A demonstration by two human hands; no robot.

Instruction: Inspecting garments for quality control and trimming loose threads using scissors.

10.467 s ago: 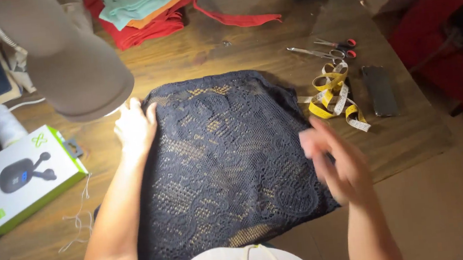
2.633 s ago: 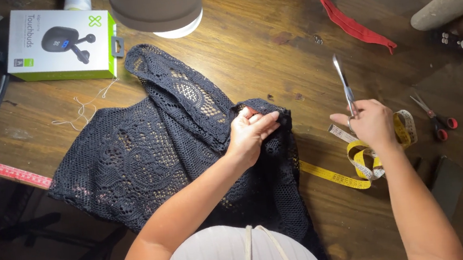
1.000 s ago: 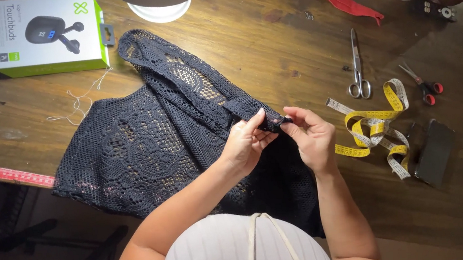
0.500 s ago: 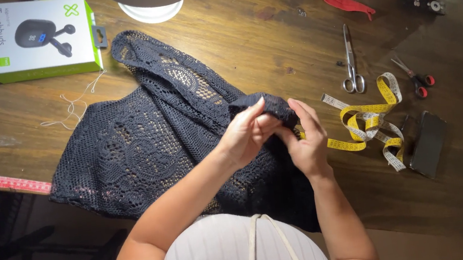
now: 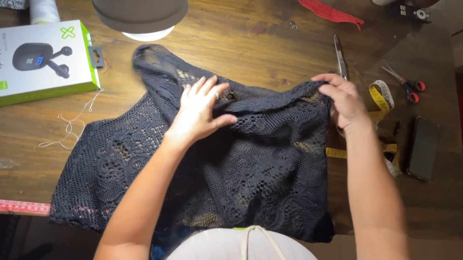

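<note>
A dark lace fabric (image 5: pixel 257 161) lies spread across the middle of the wooden table (image 5: pixel 245 38), draping over its near edge; its long axis runs from the far-left, near the lamp (image 5: pixel 140 8), towards the near-right. The left hand (image 5: pixel 199 113) pinches a fold at the cloth's upper middle, and the right hand (image 5: pixel 345 102) clutches its upper right edge, the stretch between them pulled taut. Towards the far-left corner sits a flat rectangular box (image 5: pixel 32 61), white with green sides and pictured dark earbuds. Beside the right hand lie scissors (image 5: pixel 340 57), a yellow measuring tape (image 5: pixel 380 98), small red-handled snips (image 5: pixel 405 82) and a dark phone (image 5: pixel 423 148).
</note>
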